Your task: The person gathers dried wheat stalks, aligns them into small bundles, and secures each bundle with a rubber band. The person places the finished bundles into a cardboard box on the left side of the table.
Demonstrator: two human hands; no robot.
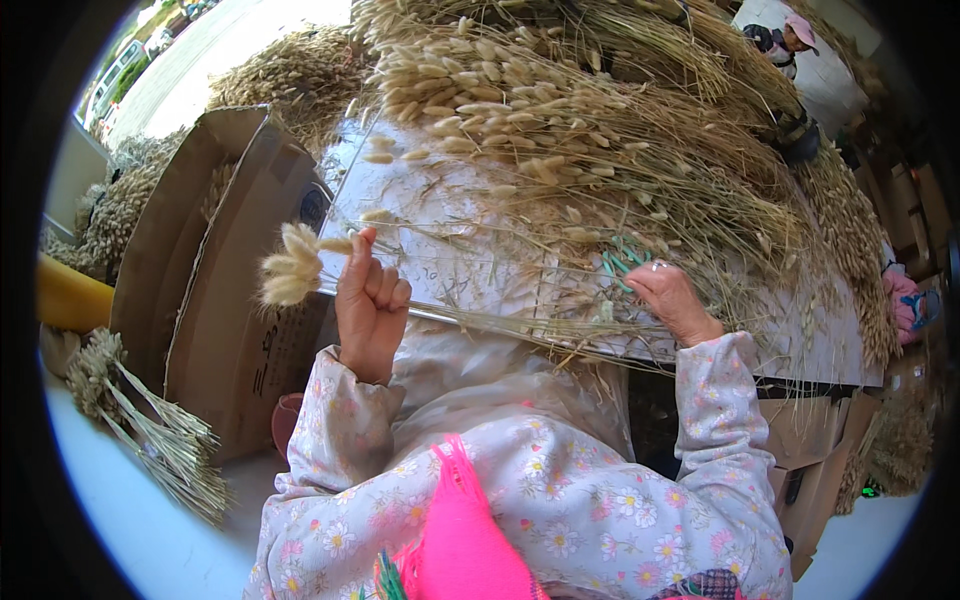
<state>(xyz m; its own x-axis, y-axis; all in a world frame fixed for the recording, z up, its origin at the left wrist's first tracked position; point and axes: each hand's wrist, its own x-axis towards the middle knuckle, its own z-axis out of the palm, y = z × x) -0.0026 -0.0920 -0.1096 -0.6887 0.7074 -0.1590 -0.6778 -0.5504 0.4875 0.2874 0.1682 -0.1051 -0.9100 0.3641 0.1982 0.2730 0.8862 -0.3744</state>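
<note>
My left hand (372, 298) is closed round the stems of a small bunch of bunny tail grass (292, 266), just off the table's near left edge. Its fluffy cream heads point left, and the thin stems run off to the right along that edge. Over the table's right part, my right hand (672, 300) has its fingers pinched together at the thin green strips (622, 256), which lie among loose stalks. One strip seems to be between the fingertips, though the hand partly hides it. A ring shows on this hand.
A large heap of dried grass (560, 110) covers the far side of the white table (440, 190). An open cardboard box (235, 240) stands at the left, near a tied bundle (150, 425) on a pale surface. Other people (785, 42) appear at the far right.
</note>
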